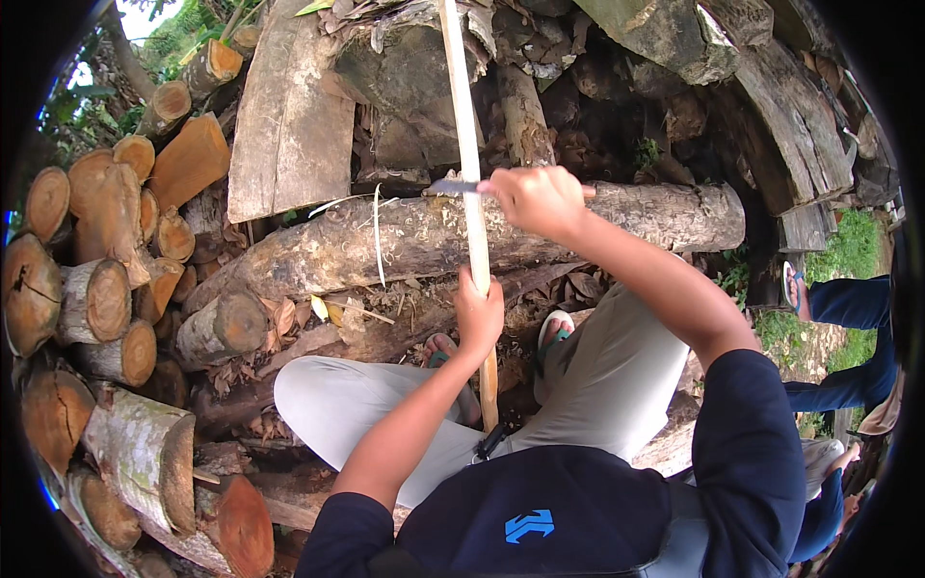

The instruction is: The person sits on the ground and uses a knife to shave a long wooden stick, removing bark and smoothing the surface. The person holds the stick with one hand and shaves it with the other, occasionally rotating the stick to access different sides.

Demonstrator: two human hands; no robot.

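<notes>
A long, pale stick (463, 106) runs from the top of the view down between my knees, its lower end close to my waist. My left hand (479, 313) is wrapped round its lower half. Higher up, my right hand (541, 200) grips a knife (451, 186) by the handle, whose wooden end sticks out past my fist. The dark blade lies across the stick and points left; whether it is biting into the wood, I cannot tell. A thin curled shaving (378, 241) hangs left of the stick, over a thick log (655, 217) that lies crosswise beyond my feet.
Cut logs (106, 301) are stacked along the left side. A broad wooden slab (292, 116) leans at the far left, and a large stone (409, 91) sits beyond the log. Heavy timber (790, 125) stands at the far right. Other people's legs (843, 303) show at the right edge.
</notes>
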